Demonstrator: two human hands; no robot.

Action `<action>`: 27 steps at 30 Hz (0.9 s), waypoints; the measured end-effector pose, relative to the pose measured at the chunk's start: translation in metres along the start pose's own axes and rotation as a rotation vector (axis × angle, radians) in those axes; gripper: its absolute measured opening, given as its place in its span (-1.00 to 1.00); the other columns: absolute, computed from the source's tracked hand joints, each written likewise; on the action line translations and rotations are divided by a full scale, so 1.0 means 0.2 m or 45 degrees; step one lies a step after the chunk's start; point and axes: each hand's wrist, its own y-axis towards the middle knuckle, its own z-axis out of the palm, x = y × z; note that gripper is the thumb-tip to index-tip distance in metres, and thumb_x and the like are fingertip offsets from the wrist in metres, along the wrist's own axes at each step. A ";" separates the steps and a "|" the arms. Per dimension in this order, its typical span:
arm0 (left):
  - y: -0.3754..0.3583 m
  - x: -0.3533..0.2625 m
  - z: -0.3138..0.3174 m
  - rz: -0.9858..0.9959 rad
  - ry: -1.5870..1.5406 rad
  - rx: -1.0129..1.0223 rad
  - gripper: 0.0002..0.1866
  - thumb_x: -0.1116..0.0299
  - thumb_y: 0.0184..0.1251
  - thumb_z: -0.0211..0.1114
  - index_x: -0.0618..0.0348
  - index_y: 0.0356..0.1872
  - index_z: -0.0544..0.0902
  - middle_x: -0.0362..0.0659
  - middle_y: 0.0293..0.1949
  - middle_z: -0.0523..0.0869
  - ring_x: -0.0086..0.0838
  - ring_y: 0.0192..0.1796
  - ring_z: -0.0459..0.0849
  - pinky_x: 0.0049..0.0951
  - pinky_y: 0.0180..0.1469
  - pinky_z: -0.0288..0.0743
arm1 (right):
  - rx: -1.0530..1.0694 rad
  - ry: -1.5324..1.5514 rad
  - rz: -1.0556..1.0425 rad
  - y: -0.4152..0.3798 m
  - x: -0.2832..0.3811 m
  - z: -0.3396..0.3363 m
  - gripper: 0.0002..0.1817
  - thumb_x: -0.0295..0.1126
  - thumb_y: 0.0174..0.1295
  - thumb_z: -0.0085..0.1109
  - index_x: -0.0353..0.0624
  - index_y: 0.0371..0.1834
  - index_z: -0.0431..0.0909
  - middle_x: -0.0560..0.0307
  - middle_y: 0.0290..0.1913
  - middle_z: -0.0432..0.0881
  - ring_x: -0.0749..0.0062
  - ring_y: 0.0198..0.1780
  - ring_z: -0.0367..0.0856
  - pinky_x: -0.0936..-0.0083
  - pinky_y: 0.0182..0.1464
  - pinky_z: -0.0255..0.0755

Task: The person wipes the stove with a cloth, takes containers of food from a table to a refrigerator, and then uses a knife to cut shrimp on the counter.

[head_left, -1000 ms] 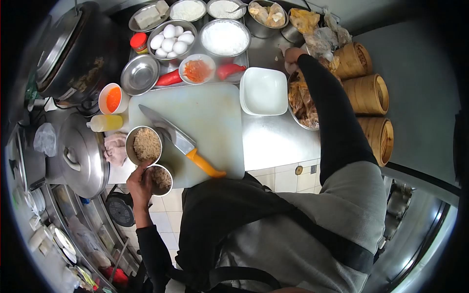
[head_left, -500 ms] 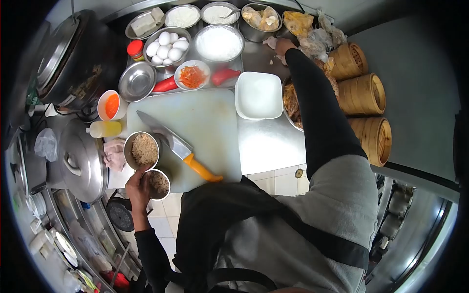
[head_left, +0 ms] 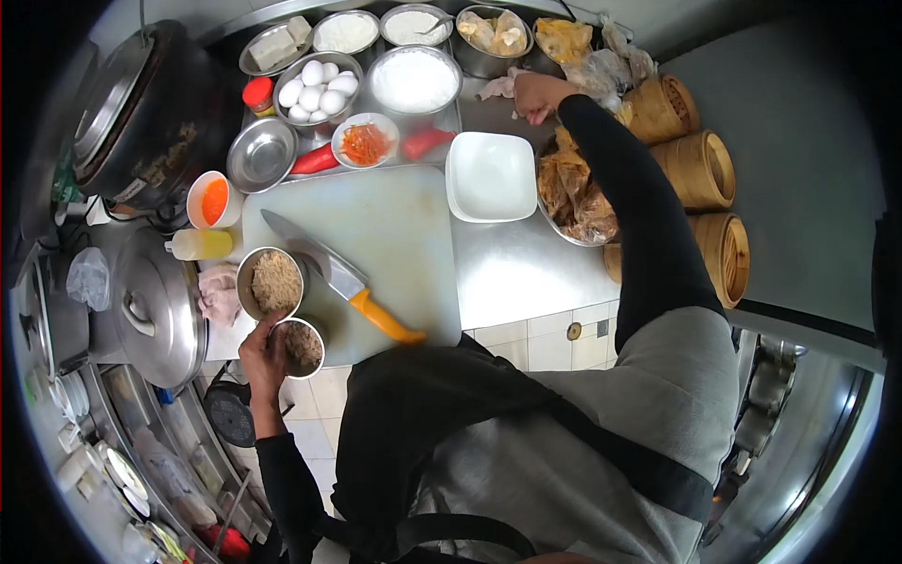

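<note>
Left hand (head_left: pixel 263 357) is gripping a round bowl (head_left: pixel 322 340) of crumbly brown food (head_left: pixel 303 348) by the flat cutting board (head_left: pixel 385 216) | right hand (head_left: pixel 541 94), well apart, is clutching limp pale material (head_left: pixel 498 87) (cloth or meat, cannot tell)

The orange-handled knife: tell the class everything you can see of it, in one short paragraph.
The knife has a broad, silvery, metal-looking blade that narrows to a point, and a slightly curved orange handle that looks like plastic. It lies slantwise on the pale cutting board, tip toward the picture's upper left, handle end near the board's lower edge. Neither the left hand nor the right hand touches it. Any fine wear or marking is too small to make out.
</note>
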 end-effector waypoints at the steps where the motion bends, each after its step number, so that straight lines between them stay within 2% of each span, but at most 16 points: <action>1: 0.01 0.00 0.00 0.005 0.007 0.004 -0.79 0.50 0.36 0.36 0.16 -0.02 0.76 0.02 -0.22 0.83 -0.33 -0.17 0.84 -0.40 -0.08 0.62 | -0.006 0.003 0.002 0.05 -0.05 0.04 -0.76 -0.55 0.07 0.31 -0.40 -0.17 0.69 -0.24 -0.22 0.76 -0.12 -0.04 0.76 0.12 -0.01 0.62; 3: 0.01 0.03 0.01 0.006 -0.011 -0.006 -0.79 0.50 0.36 0.37 0.16 -0.01 0.76 0.02 -0.21 0.83 -0.32 -0.16 0.84 -0.40 -0.08 0.62 | -0.840 -0.450 -0.371 0.23 -0.20 0.15 -0.79 -0.60 0.01 0.34 -0.38 -0.24 0.70 -0.31 -0.18 0.75 -0.12 0.00 0.74 0.15 0.02 0.61; 5: 0.00 0.03 0.01 -0.003 -0.024 -0.003 -0.79 0.50 0.36 0.37 0.16 -0.01 0.76 0.03 -0.21 0.83 -0.32 -0.15 0.84 -0.40 -0.08 0.62 | -0.820 -0.309 -0.437 0.23 -0.19 0.12 -0.72 -0.56 -0.03 0.39 -0.35 -0.18 0.70 -0.34 -0.11 0.74 -0.14 0.08 0.70 0.18 0.06 0.59; 7: 0.01 0.01 0.01 0.023 0.018 -0.005 -0.78 0.49 0.36 0.37 0.17 -0.01 0.76 0.03 -0.20 0.83 -0.31 -0.14 0.84 -0.40 -0.07 0.63 | -0.347 -0.482 -0.133 0.21 -0.14 0.08 -0.53 -0.39 -0.07 0.52 -0.31 -0.05 0.68 -0.30 -0.02 0.72 -0.11 0.14 0.67 0.20 0.09 0.57; 8: 0.01 0.02 0.01 0.023 0.017 -0.006 -0.78 0.49 0.36 0.37 0.17 -0.01 0.76 0.03 -0.20 0.83 -0.31 -0.14 0.84 -0.40 -0.07 0.63 | -0.348 -0.484 -0.133 0.18 -0.13 0.08 -0.53 -0.39 -0.07 0.52 -0.31 -0.05 0.68 -0.30 -0.02 0.72 -0.11 0.14 0.67 0.20 0.09 0.57; 10: 0.00 0.05 0.02 -0.021 -0.056 -0.016 -0.78 0.51 0.35 0.37 0.18 -0.01 0.76 0.02 -0.19 0.83 -0.30 -0.13 0.84 -0.40 -0.05 0.63 | -0.488 -0.482 -0.320 0.10 -0.10 0.11 -0.48 -0.23 -0.15 0.61 -0.33 -0.13 0.72 -0.27 -0.07 0.74 -0.08 0.06 0.71 0.21 0.07 0.58; 13: 0.00 0.05 0.02 -0.029 -0.041 -0.004 -0.78 0.53 0.34 0.36 0.18 -0.01 0.75 0.01 -0.18 0.84 -0.31 -0.12 0.84 -0.39 -0.04 0.63 | -0.467 -0.474 -0.213 0.21 -0.14 0.14 -0.43 -0.18 -0.23 0.67 -0.33 -0.17 0.74 -0.25 -0.09 0.75 -0.02 0.04 0.72 0.22 0.08 0.58; 16: 0.01 0.01 0.01 -0.044 -0.033 -0.001 -0.77 0.55 0.34 0.35 0.18 0.00 0.75 0.01 -0.18 0.84 -0.32 -0.12 0.84 -0.39 -0.03 0.63 | -0.552 -0.483 -0.320 0.20 -0.13 0.16 -0.44 -0.21 -0.20 0.66 -0.34 -0.15 0.73 -0.23 -0.11 0.76 -0.02 0.02 0.73 0.22 0.08 0.59; 20: 0.01 -0.02 0.01 0.014 0.036 -0.022 -0.76 0.54 0.33 0.35 0.19 0.00 0.76 0.00 -0.18 0.84 -0.32 -0.12 0.84 -0.39 -0.03 0.63 | -0.492 -0.475 -0.365 0.31 -0.12 0.23 -0.43 -0.24 -0.17 0.65 -0.36 -0.10 0.71 -0.23 -0.12 0.76 -0.04 0.00 0.74 0.21 0.07 0.59; 22: 0.01 0.01 0.01 -0.071 0.016 -0.005 -0.76 0.54 0.33 0.35 0.17 0.00 0.76 0.00 -0.18 0.84 -0.32 -0.12 0.84 -0.39 -0.03 0.63 | -0.769 -0.601 -0.418 0.37 -0.13 0.29 -0.58 -0.30 -0.10 0.59 -0.38 -0.24 0.71 -0.25 -0.17 0.76 -0.06 -0.07 0.75 0.22 0.06 0.60; 26: 0.00 0.06 0.03 -0.017 -0.036 -0.033 -0.76 0.53 0.34 0.36 0.14 0.00 0.77 -0.02 -0.19 0.84 -0.41 -0.14 0.82 -0.41 -0.04 0.62 | -0.740 -0.615 -0.285 0.48 -0.19 0.28 -0.72 -0.37 -0.07 0.52 -0.35 -0.39 0.70 -0.25 -0.18 0.76 -0.05 -0.11 0.75 0.21 0.07 0.61; 27: 0.01 0.04 0.03 0.003 -0.030 -0.040 -0.76 0.53 0.34 0.36 0.14 0.00 0.77 -0.02 -0.19 0.84 -0.41 -0.14 0.82 -0.41 -0.04 0.62 | -0.769 -0.215 -0.464 0.49 -0.25 0.26 -0.80 -0.40 -0.05 0.46 -0.32 -0.43 0.71 -0.24 -0.23 0.76 -0.03 -0.11 0.76 0.24 0.03 0.62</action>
